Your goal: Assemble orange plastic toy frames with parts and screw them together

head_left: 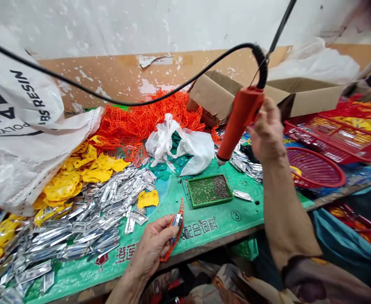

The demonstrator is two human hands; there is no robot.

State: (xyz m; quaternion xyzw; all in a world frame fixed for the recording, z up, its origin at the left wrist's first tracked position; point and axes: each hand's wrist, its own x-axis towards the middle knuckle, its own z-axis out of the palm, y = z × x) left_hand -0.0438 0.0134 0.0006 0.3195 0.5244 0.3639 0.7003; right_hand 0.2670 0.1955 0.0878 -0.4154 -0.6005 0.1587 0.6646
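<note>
My left hand (154, 242) pinches an orange plastic part (181, 207) with a silver plate (178, 220) on it, near the table's front edge. Raised at the right, my right hand (269, 133) is around the upper body of a red electric screwdriver (236, 126). Its tip points down and left, above the table and apart from the orange part. Some right fingers are hidden behind the tool. Below the tip lies a green perforated tray (200, 195) with small screws (221, 188) heaped at its right end.
Silver plates (109, 207) and yellow plastic parts (65, 185) pile up at left beside a white sack (30, 126). Orange parts (135, 124), a white plastic bag (195, 147) and cardboard boxes (312, 97) stand behind. Red baskets (318, 169) sit right. A black cord (160, 98) crosses overhead.
</note>
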